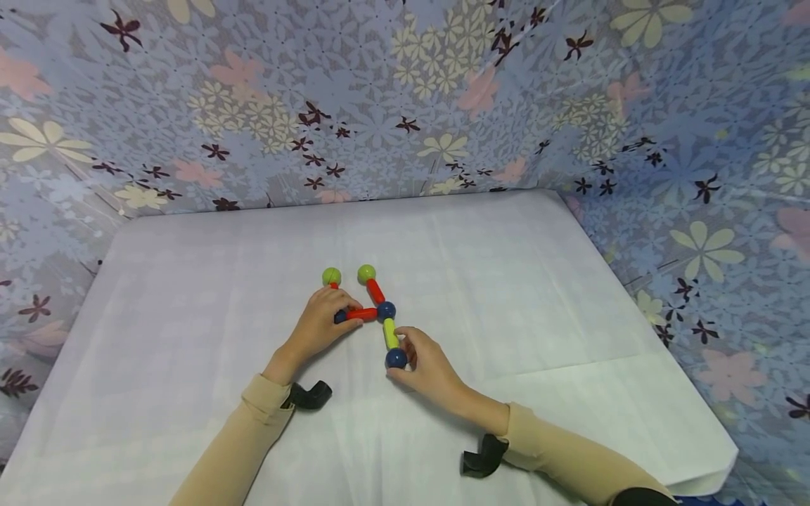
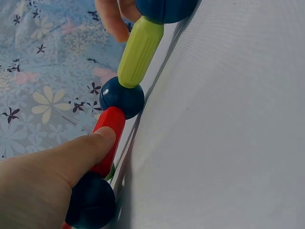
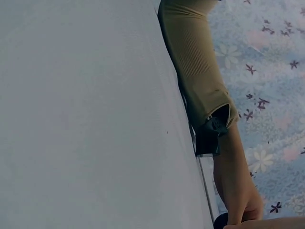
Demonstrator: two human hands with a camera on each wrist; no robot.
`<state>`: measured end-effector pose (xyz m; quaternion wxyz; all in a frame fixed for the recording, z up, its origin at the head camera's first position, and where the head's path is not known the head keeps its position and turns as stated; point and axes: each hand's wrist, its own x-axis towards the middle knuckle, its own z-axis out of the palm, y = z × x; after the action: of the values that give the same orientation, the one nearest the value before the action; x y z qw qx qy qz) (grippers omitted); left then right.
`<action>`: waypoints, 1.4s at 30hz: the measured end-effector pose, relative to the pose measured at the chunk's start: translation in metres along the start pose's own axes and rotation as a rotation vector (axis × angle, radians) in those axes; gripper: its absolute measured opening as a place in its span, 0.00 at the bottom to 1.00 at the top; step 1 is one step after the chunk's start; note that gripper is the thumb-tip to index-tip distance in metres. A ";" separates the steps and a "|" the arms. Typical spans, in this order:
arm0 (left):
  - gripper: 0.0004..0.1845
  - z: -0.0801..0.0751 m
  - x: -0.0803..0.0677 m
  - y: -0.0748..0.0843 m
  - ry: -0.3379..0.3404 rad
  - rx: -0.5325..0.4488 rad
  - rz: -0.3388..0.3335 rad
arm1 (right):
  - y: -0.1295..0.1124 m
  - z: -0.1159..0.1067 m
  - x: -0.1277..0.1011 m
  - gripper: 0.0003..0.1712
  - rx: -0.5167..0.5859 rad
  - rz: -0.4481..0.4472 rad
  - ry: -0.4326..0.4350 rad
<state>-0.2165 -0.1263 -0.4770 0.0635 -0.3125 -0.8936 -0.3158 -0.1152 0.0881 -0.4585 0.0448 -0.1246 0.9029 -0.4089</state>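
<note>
A toy construction of rods and balls lies on the white table. My left hand [image 1: 323,318] grips the red rod [image 1: 362,315] near a mostly covered blue ball [image 2: 91,200]; its thumb lies along that rod in the left wrist view. The rod meets the middle blue ball [image 1: 386,310], from which another red rod [image 1: 375,291] leads to a green ball [image 1: 366,274]. A yellow-green rod [image 1: 391,334] joins the middle ball to the near blue ball [image 1: 396,358]. My right hand [image 1: 429,369] holds this near ball between thumb and fingers. Another green ball [image 1: 332,276] sits beyond my left hand.
White cloth covers the table [image 1: 506,281]. A flowered fabric [image 1: 380,105] hangs behind it and at the sides. Black curved pieces [image 1: 310,396] are strapped at both wrists, over beige sleeves [image 1: 234,450].
</note>
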 end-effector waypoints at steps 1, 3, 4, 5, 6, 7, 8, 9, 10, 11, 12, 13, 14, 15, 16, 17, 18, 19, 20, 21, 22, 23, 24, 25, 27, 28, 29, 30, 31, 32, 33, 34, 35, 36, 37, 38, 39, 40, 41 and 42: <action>0.12 0.000 0.000 0.000 -0.001 -0.001 -0.002 | 0.000 0.000 0.001 0.35 -0.004 0.001 -0.006; 0.12 0.001 0.000 -0.001 -0.005 0.000 -0.005 | -0.001 -0.001 0.003 0.36 -0.012 0.007 -0.017; 0.12 0.001 -0.001 -0.001 -0.007 0.000 -0.005 | -0.001 -0.002 0.005 0.36 -0.017 0.005 -0.017; 0.12 0.000 -0.001 -0.002 -0.009 0.002 -0.005 | 0.000 -0.004 0.008 0.35 -0.019 0.006 -0.019; 0.12 0.000 -0.001 -0.002 -0.010 0.003 -0.005 | 0.000 -0.006 0.012 0.33 -0.013 0.005 -0.020; 0.12 0.000 -0.001 -0.001 -0.011 0.003 -0.007 | 0.001 -0.009 0.019 0.30 -0.005 0.001 -0.020; 0.12 -0.001 -0.001 -0.001 -0.012 0.004 -0.007 | 0.002 -0.012 0.027 0.27 0.001 -0.012 -0.013; 0.12 -0.002 -0.001 -0.001 -0.011 0.004 -0.007 | 0.004 -0.015 0.036 0.23 0.008 -0.019 -0.006; 0.12 -0.003 -0.001 -0.001 -0.010 0.004 -0.010 | 0.007 -0.018 0.047 0.18 0.016 -0.025 -0.002; 0.12 -0.003 -0.001 -0.001 -0.008 0.003 -0.011 | 0.008 -0.022 0.058 0.15 0.026 -0.023 -0.004; 0.12 -0.003 -0.001 -0.001 -0.007 0.002 -0.014 | 0.011 -0.025 0.070 0.12 0.036 -0.017 -0.007; 0.12 -0.003 -0.001 -0.001 -0.005 -0.001 -0.016 | 0.013 -0.027 0.082 0.10 0.032 -0.007 -0.011; 0.13 -0.003 -0.001 0.000 -0.005 -0.001 -0.015 | 0.016 -0.028 0.093 0.10 0.028 0.008 -0.022; 0.12 -0.002 -0.001 0.000 -0.007 -0.006 -0.018 | 0.017 -0.029 0.103 0.10 0.027 0.038 -0.039; 0.12 -0.001 -0.001 0.000 -0.011 -0.013 -0.019 | 0.019 -0.030 0.111 0.11 0.024 0.064 -0.062; 0.13 0.000 -0.002 0.001 -0.014 -0.019 -0.019 | 0.020 -0.029 0.118 0.12 0.018 0.087 -0.085; 0.13 0.001 -0.002 0.001 -0.017 -0.022 -0.018 | 0.021 -0.028 0.123 0.13 0.012 0.108 -0.108; 0.13 0.001 -0.002 0.002 -0.019 -0.025 -0.018 | 0.022 -0.027 0.127 0.14 0.005 0.125 -0.131; 0.13 0.002 -0.003 0.002 -0.018 -0.027 -0.015 | 0.022 -0.026 0.129 0.15 0.006 0.144 -0.153; 0.12 0.003 -0.003 0.002 -0.020 -0.029 -0.016 | 0.021 -0.024 0.130 0.15 0.010 0.160 -0.169; 0.13 0.003 -0.004 0.002 -0.019 -0.027 -0.013 | 0.021 -0.022 0.131 0.16 0.012 0.167 -0.180; 0.13 0.004 -0.004 0.003 -0.018 -0.024 -0.012 | 0.021 -0.021 0.131 0.16 0.017 0.174 -0.185; 0.12 0.004 -0.005 0.003 -0.017 -0.021 -0.011 | 0.020 -0.019 0.130 0.16 0.020 0.178 -0.187; 0.12 0.003 -0.005 0.003 -0.015 -0.020 -0.010 | 0.019 -0.018 0.129 0.16 0.025 0.183 -0.185; 0.12 0.003 -0.006 0.003 -0.010 -0.021 -0.007 | 0.018 -0.016 0.127 0.15 0.031 0.181 -0.171; 0.12 0.003 -0.006 0.003 -0.007 -0.020 -0.003 | 0.018 -0.016 0.127 0.15 0.027 0.177 -0.160; 0.12 0.002 -0.005 0.003 -0.004 -0.024 -0.003 | 0.018 -0.015 0.126 0.14 0.025 0.171 -0.148; 0.12 0.002 -0.005 0.003 -0.002 -0.023 -0.002 | 0.018 -0.014 0.125 0.14 0.024 0.164 -0.133; 0.12 0.002 -0.005 0.003 -0.002 -0.025 0.000 | 0.018 -0.014 0.125 0.14 0.025 0.163 -0.117; 0.12 0.001 -0.004 0.003 -0.004 -0.026 -0.001 | 0.018 -0.013 0.124 0.13 0.026 0.163 -0.101; 0.12 0.001 -0.004 0.003 -0.007 -0.023 -0.003 | 0.019 -0.012 0.124 0.13 0.029 0.166 -0.085; 0.12 0.001 -0.004 0.002 -0.009 -0.018 -0.004 | 0.019 -0.012 0.123 0.13 0.031 0.168 -0.069; 0.12 0.001 -0.003 0.002 -0.010 -0.016 -0.005 | 0.019 -0.011 0.122 0.13 0.037 0.172 -0.053; 0.12 0.000 -0.003 0.002 -0.011 -0.011 -0.005 | 0.019 -0.011 0.122 0.13 0.040 0.175 -0.036; 0.12 0.000 -0.003 0.001 -0.008 -0.011 -0.003 | 0.019 -0.010 0.122 0.13 0.044 0.176 -0.021; 0.12 0.000 -0.002 0.001 -0.003 -0.010 0.000 | 0.019 -0.010 0.121 0.13 0.048 0.171 -0.008; 0.12 -0.001 -0.002 0.001 0.003 -0.010 0.005 | 0.018 -0.010 0.121 0.13 0.051 0.168 0.005; 0.12 -0.001 -0.001 0.000 0.009 -0.011 0.009 | 0.018 -0.010 0.121 0.13 0.055 0.164 0.016; 0.12 -0.002 -0.001 0.000 0.011 -0.017 0.015 | 0.018 -0.010 0.121 0.13 0.060 0.164 0.026; 0.12 -0.002 0.000 0.000 0.010 -0.022 0.017 | 0.017 -0.011 0.121 0.13 0.062 0.167 0.033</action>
<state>-0.2166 -0.1274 -0.4751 0.0673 -0.3192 -0.8870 -0.3267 -0.2371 0.0751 -0.4618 0.0676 -0.0409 0.8977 -0.4335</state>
